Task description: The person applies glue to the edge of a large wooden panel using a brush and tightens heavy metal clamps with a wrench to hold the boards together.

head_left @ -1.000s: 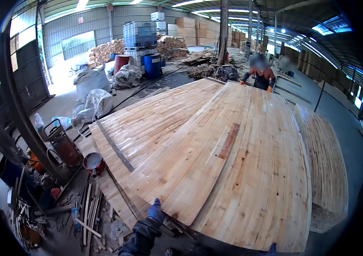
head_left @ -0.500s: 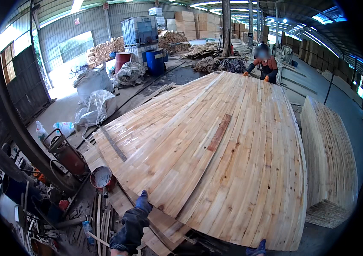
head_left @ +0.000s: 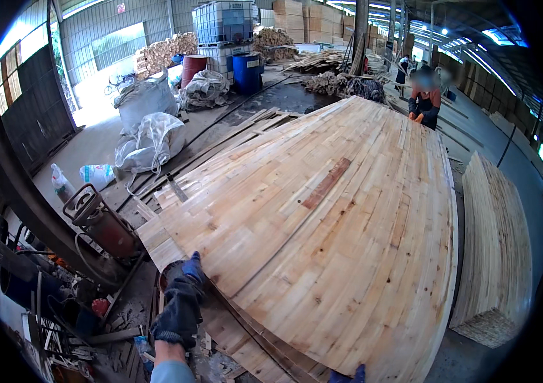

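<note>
A large, pale wooden panel made of many glued strips lies across other panels in front of me, with one reddish-brown strip near its middle. My left hand, in a blue glove, grips the panel's near left corner. At the lower edge of the picture my right hand, also gloved, holds the near edge with a finger or thumb up on the top face; most of it is cut off or hidden. Across the panel, a co-worker in orange gloves has both hands at the far edge.
A stack of boards stands to the right. On the left are a rusty red cylinder on a frame, white sacks and scrap wood. Farther back stand a blue drum and a caged tank. A bucket is partly hidden beside my left arm.
The panel's near left corner has shifted left with my left hand, covering more of the panel beneath. The co-worker's hands have come together. My view has turned slightly.
</note>
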`<state>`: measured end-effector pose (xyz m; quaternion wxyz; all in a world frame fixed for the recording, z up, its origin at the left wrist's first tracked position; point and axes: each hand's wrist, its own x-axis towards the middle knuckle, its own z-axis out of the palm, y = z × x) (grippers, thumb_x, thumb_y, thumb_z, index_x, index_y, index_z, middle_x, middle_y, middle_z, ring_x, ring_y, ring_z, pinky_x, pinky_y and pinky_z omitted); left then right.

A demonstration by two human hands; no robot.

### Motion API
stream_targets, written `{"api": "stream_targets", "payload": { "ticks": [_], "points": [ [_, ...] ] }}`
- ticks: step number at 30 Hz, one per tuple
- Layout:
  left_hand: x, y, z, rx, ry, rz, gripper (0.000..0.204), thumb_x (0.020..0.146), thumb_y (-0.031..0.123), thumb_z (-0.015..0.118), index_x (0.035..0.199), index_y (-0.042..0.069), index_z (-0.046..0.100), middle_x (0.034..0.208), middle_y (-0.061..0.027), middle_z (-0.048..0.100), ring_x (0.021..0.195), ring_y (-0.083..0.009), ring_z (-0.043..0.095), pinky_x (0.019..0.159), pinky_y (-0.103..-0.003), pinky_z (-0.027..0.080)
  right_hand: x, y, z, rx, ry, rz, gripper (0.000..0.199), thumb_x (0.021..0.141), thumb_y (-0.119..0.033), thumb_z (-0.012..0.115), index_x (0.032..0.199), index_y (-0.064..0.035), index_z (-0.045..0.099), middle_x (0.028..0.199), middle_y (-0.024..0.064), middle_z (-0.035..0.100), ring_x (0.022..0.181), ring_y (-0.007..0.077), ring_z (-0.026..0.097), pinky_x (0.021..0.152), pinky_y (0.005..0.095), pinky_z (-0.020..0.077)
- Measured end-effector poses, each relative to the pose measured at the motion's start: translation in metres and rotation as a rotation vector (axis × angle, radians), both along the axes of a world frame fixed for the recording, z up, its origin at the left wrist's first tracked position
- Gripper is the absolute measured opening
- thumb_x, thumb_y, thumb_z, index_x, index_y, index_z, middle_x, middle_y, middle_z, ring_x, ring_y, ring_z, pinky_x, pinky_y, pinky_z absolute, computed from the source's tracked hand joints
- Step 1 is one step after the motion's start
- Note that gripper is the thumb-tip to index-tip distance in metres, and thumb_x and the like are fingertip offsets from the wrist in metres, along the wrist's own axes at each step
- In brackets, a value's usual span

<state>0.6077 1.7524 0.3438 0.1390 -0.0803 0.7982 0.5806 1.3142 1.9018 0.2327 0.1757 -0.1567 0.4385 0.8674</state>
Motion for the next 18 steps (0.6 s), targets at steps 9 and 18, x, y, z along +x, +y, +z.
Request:
{"api": "stream_targets", "payload": {
  "ticks": [9,18],
  "points": [
    [-0.123,-0.06,-0.021,0.551,0.154,0.019,0.022,0.091,0.021,0.061,0.102,0.002,0.061,0.093,-0.0122,0.062,0.081,-0.0259,0.063,0.074,-0.038,0.054,-0.173,-0.079,0.106,-0.21,0.017,0.24,0.077,0.074,-0.056,0.073,0.121,0.0011,0.057,0.121,0.0152,0.062,0.112,0.0314,0.057,0.098,0.0455,0.0482],
    [0.108,-0.036,0.069,0.502,0.21,-0.203,0.016,0.092,0.021,0.062,0.101,0.008,0.058,0.086,0.0002,0.056,0.075,-0.0118,0.053,0.064,-0.026,0.045,-0.177,-0.088,0.026,-0.439,0.021,0.229,0.063,0.085,-0.051,0.064,0.12,0.001,0.056,0.118,0.0182,0.063,0.11,0.0319,0.058,0.098,0.0452,0.0479]
  ]
}}
